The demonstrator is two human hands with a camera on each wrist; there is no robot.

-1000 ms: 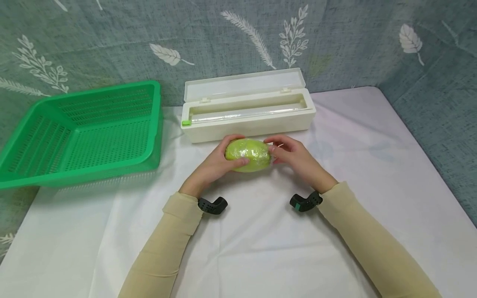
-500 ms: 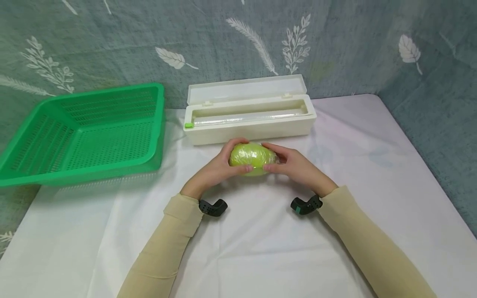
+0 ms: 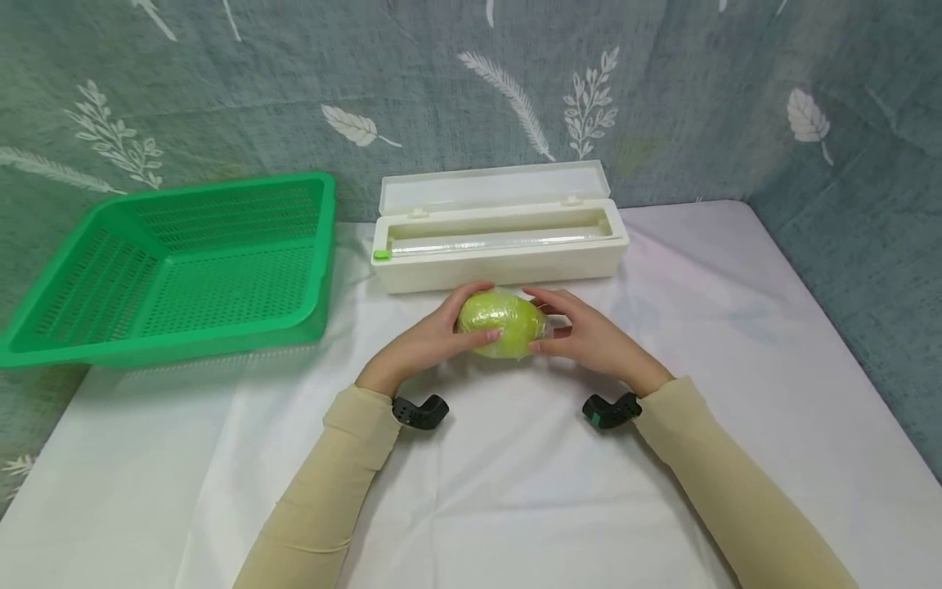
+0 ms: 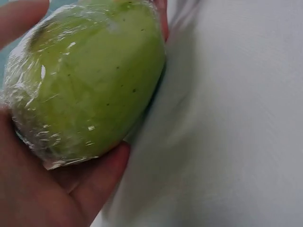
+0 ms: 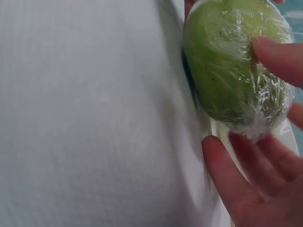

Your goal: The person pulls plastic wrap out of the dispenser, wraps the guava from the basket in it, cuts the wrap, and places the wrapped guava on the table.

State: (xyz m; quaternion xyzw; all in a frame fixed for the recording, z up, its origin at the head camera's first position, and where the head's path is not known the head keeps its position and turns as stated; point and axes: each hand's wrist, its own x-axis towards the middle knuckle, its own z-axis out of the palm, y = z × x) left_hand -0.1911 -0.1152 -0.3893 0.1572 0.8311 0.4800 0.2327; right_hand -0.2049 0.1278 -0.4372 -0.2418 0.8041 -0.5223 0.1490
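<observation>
A green mango (image 3: 508, 323), wrapped in clear cling film, lies between both hands over the white cloth. My left hand (image 3: 430, 339) grips its left end, the thumb along the near side and the fingers round the far side. At the right end, my right hand (image 3: 589, 335) is spread loosely. In the right wrist view one fingertip (image 5: 267, 49) rests on the wrapped mango, while the thumb (image 5: 225, 165) stands off its surface. The film gathers in a crinkled bunch (image 5: 258, 130) at that end. Creases of film also show by the left palm in the left wrist view.
Just behind the hands stands a long white cling film dispenser (image 3: 500, 270), its lid (image 3: 493, 186) raised and a film roll (image 3: 500, 240) inside. A green slide cutter (image 3: 381, 254) sits at its left end. At the left is a green perforated basket (image 3: 221, 331). A patterned curtain (image 3: 441, 98) hangs behind.
The mango has been turned slightly between the hands. My right hand closed against its right end half a second ago and has since loosened, its thumb drawn outward. The head view has tilted up slightly.
</observation>
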